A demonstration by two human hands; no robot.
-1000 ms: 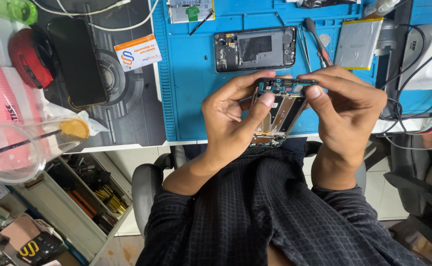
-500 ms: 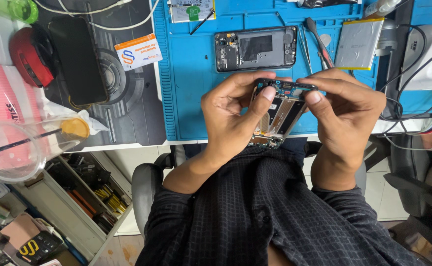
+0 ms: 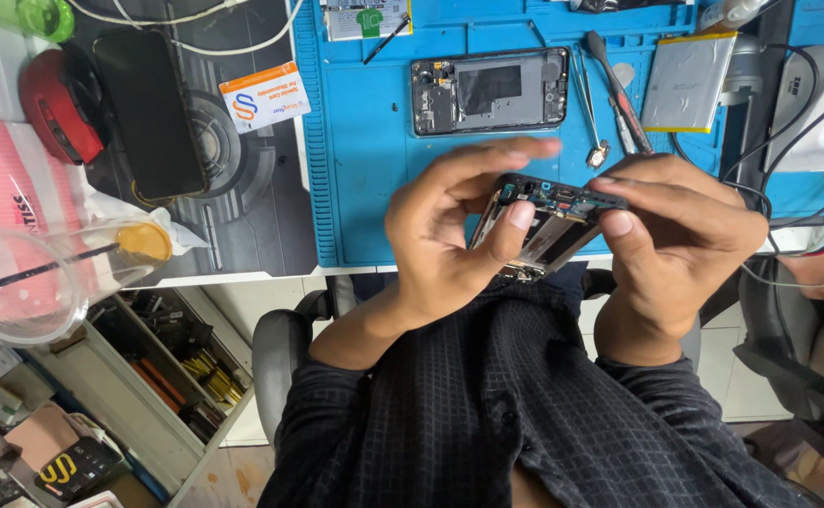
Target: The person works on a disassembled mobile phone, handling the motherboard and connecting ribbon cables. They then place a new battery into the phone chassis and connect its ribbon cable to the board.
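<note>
Two things lie on the blue mat [image 3: 365,188] at twelve o'clock: an opened phone body [image 3: 489,91] and tweezers [image 3: 589,103]. Nearer, the left hand [image 3: 450,240] and right hand [image 3: 677,240] each pinch the tilted phone frame [image 3: 546,226] between them.
</note>
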